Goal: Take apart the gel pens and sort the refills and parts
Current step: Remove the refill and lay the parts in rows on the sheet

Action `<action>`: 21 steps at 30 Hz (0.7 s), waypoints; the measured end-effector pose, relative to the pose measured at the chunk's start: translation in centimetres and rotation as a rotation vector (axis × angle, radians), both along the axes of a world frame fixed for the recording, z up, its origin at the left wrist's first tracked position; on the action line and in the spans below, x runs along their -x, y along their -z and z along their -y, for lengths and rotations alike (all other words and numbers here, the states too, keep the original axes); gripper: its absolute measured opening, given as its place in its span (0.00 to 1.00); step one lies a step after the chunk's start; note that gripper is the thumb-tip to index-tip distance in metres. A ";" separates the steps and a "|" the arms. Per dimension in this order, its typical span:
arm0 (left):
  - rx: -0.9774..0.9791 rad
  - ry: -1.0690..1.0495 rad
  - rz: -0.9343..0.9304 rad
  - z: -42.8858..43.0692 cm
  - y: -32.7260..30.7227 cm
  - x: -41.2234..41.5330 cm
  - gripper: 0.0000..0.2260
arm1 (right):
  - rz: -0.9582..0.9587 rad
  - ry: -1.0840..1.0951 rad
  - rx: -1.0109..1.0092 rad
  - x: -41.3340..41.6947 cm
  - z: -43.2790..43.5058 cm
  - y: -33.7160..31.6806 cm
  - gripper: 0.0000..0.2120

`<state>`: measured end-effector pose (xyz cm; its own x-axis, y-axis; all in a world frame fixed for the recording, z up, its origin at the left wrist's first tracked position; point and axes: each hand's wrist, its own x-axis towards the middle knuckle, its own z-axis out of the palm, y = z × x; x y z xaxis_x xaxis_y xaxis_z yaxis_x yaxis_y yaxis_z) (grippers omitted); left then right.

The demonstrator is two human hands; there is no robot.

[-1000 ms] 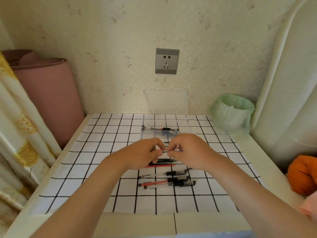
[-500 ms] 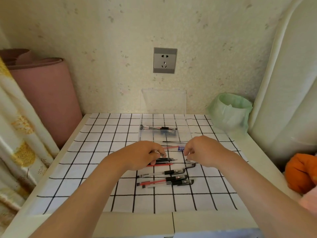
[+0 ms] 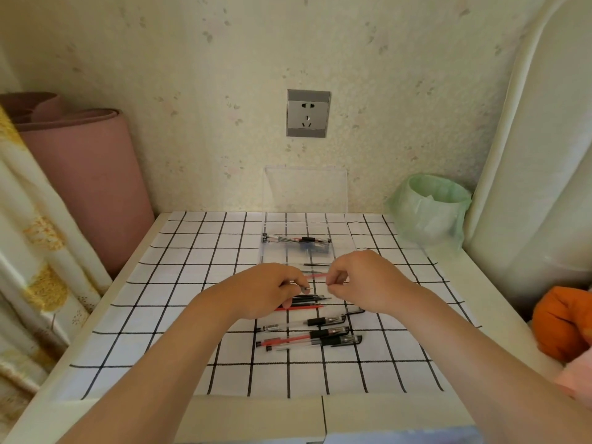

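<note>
Right hand (image 3: 362, 280) is returning toward left hand (image 3: 266, 291), whose fingers (image 3: 293, 278) are pinching a dark metal-tipped pen part (image 3: 306, 287); right fingers' grip unclear; fumbled handover is risking a drop.

**Clear box** (image 3: 278, 254): transparent hard plastic, glossy; its lid (image 3: 304, 190), behind it, is the same. Under the box, table cover (image 3: 192, 283): matt and smooth; cloth or paper cannot be told. In front of the box, gel pens (image 3: 307, 339): clear glossy plastic barrels, matt black grips; red refill (image 3: 315, 275): thin plastic tube; pen part (image 3: 306, 287): too small to judge. Above the box, socket (image 3: 308, 113): grey, satin, metal-look. Left of the box, rolled mat (image 3: 86, 174): matt pink; curtain (image 3: 32, 251): printed cloth. Right of the box, bin liner (image 3: 429, 206): thin translucent green plastic film, crinkled.
</note>
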<state>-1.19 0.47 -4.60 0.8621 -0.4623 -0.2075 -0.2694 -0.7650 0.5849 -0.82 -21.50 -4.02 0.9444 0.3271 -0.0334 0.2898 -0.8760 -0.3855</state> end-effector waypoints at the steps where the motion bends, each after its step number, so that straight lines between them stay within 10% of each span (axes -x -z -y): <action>1: 0.005 0.001 0.002 0.0 0.0 0.0 0.09 | 0.002 -0.016 -0.056 0.2 -0.3 -0.1 0.04; 21: 0.038 -0.004 -0.019 -0.2 -0.5 0.1 0.09 | -0.026 -0.077 -0.285 0.9 -2.1 0.2 0.06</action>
